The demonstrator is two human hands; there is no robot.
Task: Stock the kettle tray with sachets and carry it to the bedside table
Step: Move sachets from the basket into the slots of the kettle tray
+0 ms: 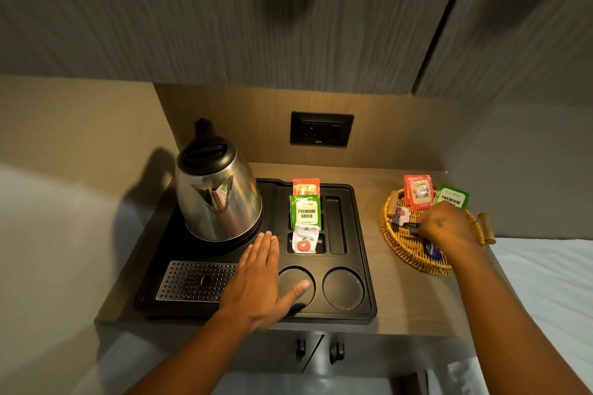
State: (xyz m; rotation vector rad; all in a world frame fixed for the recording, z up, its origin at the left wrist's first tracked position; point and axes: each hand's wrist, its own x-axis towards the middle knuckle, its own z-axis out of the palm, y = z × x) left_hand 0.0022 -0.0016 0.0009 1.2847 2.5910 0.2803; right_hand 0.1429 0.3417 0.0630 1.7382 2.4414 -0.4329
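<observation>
A wood-grain counter (394,292) sits in a niche with a matching wooden back panel, a black wall socket (321,128) set into it, and grey textured cabinet doors overhead. White bedding shows at the right edge.

The black plastic kettle tray (365,266) lies flat on the counter. A stainless steel kettle (218,199) with a black lid stands on its back left corner, and a perforated metal drip grille (192,280) sits at its front left. Three sachets stand in the tray's narrow slots, one behind another: an orange Classic sachet (306,187) at the back, a green Premium Green sachet (305,212) in the middle, and a white sachet (305,239) with a red apple mark in front. Two round cup recesses lie at the tray's front.

The left hand (260,279) rests flat and open on the tray, holding nothing, thumb across the left recess.

Well to the right of the tray, the right hand (447,226) reaches into a round woven wicker basket (401,244) of sachets, fingers curled down among them; I cannot tell whether they have hold of one. A red Classic Assam sachet (418,192) and another green Premium sachet (451,197) stand just behind the hand.
</observation>
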